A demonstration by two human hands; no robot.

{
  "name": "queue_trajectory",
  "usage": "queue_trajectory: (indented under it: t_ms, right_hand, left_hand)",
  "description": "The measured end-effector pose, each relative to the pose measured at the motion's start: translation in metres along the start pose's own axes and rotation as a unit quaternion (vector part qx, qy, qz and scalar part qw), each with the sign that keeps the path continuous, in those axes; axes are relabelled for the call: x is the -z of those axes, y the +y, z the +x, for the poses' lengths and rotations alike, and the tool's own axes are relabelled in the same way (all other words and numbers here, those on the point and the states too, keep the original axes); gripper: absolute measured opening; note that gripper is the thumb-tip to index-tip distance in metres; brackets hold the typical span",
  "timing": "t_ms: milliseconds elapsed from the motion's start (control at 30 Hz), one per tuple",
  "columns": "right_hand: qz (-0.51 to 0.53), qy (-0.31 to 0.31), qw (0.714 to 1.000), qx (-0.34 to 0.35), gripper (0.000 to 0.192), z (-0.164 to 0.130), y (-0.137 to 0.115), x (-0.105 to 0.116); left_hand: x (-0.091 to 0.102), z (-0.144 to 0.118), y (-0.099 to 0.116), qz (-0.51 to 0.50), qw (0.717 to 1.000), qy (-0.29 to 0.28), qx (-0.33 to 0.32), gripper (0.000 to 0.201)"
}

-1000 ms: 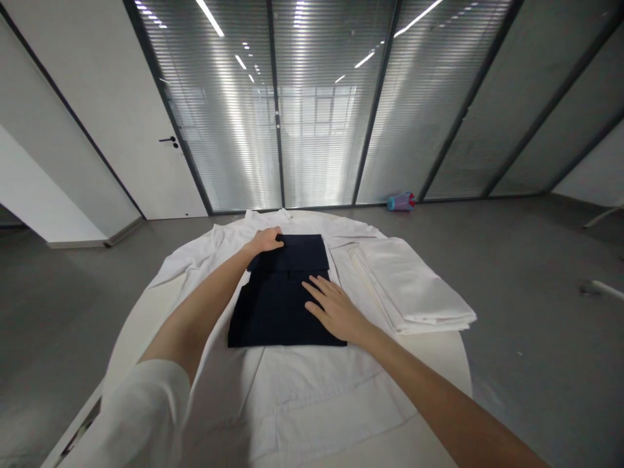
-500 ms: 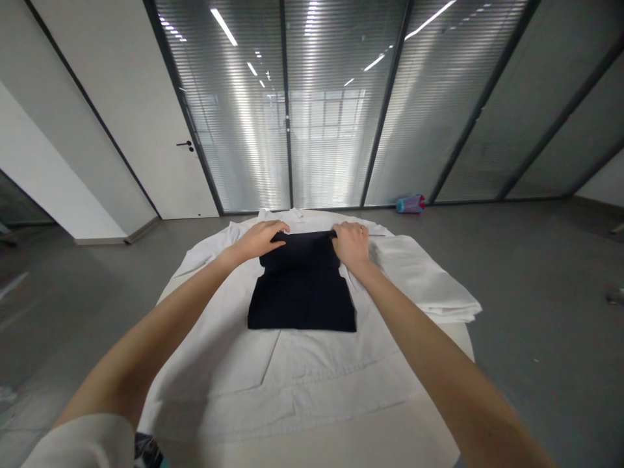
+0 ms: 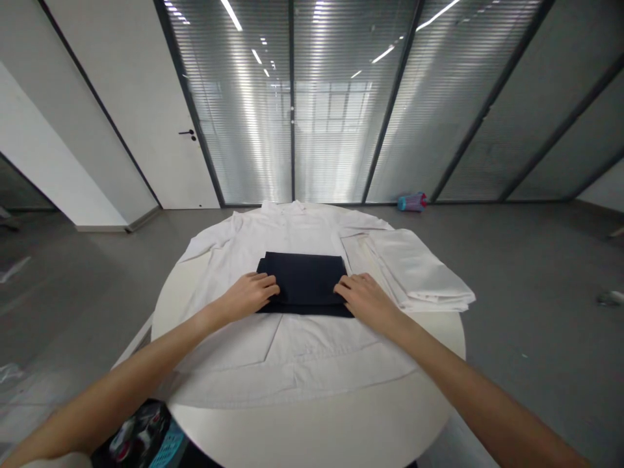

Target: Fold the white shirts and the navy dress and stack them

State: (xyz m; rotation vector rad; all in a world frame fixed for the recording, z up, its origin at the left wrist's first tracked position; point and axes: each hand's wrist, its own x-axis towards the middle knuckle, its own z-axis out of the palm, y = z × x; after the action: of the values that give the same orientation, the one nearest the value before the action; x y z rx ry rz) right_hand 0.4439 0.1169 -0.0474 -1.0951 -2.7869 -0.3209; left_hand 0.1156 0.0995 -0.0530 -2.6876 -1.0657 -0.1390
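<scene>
A dark navy folded garment [image 3: 307, 281] lies in the middle of a white shirt [image 3: 253, 240] spread flat; its exact kind cannot be made out. It forms a compact rectangle, one layer doubled toward me, with a lower strip showing along the near edge. My left hand [image 3: 251, 296] is closed at its left near corner, fingers curled over the top. At the right near corner my right hand [image 3: 363, 296] grips it in the same way, fingertips on the dark cloth.
A round white table [image 3: 312, 435] bears the shirt. Folded white cloth [image 3: 419, 266] rests at its right, hanging slightly past the edge. Below the left front edge is a blue basket [image 3: 168, 445] beside dark items. A blue-and-pink object [image 3: 412, 202] lies by the glass wall.
Both hands have come toward me, bringing the far edge of the dark garment down over its near part. It is now a shorter rectangle. My view has shifted slightly.
</scene>
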Motion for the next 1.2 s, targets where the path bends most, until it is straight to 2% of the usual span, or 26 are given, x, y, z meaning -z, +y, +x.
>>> queue_trajectory:
  t_ms: [67, 100, 167, 233, 300, 367, 433, 567, 667, 800, 933, 1000, 1100, 1200]
  right_hand:
    - [0.035, -0.006, 0.999, -0.007, 0.016, -0.004, -0.005, 0.0]
    - [0.063, -0.006, 0.998, -0.015, 0.019, -0.001, -0.006, 0.004]
    - [0.12, 0.009, 0.992, -0.039, 0.034, 0.012, -0.006, 0.016]
    - [0.159, 0.037, 0.985, -0.063, 0.044, 0.034, -0.006, 0.025]
    - [0.174, 0.065, 0.98, -0.073, 0.05, 0.059, -0.007, 0.023]
    - [0.173, 0.073, 0.98, -0.071, 0.053, 0.08, -0.009, 0.007]
    - [0.169, 0.049, 0.982, -0.075, 0.058, 0.092, -0.013, -0.016]
    - [0.147, -0.002, 0.986, -0.076, 0.067, 0.092, -0.023, -0.057]
    - [0.13, 0.001, 0.989, -0.073, 0.072, 0.086, -0.027, -0.065]
    - [0.131, -0.016, 0.987, -0.088, 0.079, 0.084, -0.017, -0.06]
    - [0.112, -0.05, 0.973, -0.194, 0.083, 0.078, 0.008, -0.059]
    - [0.099, -0.041, 0.967, -0.23, 0.078, 0.075, 0.019, -0.058]
    - [0.095, -0.002, 0.976, -0.197, 0.063, 0.074, 0.027, -0.057]
    - [0.108, -0.002, 0.981, -0.162, 0.053, 0.076, 0.027, -0.058]
  left_hand:
    - [-0.003, -0.004, 0.003, -0.038, 0.999, 0.005, 0.003, 0.007]
    - [0.0, -0.002, 0.002, -0.069, 0.998, 0.006, 0.008, 0.007]
    - [0.012, 0.006, -0.003, -0.134, 0.99, 0.014, 0.037, 0.022]
    - [0.022, 0.021, -0.009, -0.179, 0.979, 0.044, 0.093, 0.037]
    - [0.022, 0.038, -0.011, -0.196, 0.969, 0.078, 0.13, 0.042]
    - [0.008, 0.053, -0.008, -0.189, 0.968, 0.085, 0.14, 0.044]
    - [-0.013, 0.06, -0.002, -0.172, 0.973, 0.059, 0.144, 0.051]
    - [-0.049, 0.055, 0.013, -0.144, 0.977, 0.008, 0.159, 0.062]
    - [-0.056, 0.05, 0.016, -0.133, 0.979, 0.01, 0.155, 0.064]
    - [-0.054, 0.05, 0.013, -0.137, 0.979, 0.01, 0.153, 0.066]
    - [-0.048, 0.045, 0.011, -0.144, 0.977, -0.011, 0.154, 0.067]
    - [-0.04, 0.04, 0.011, -0.148, 0.978, -0.009, 0.144, 0.07]
    - [-0.023, 0.034, 0.015, -0.156, 0.985, 0.013, 0.066, 0.074]
    - [-0.009, 0.033, 0.022, -0.155, 0.988, 0.023, -0.003, 0.058]
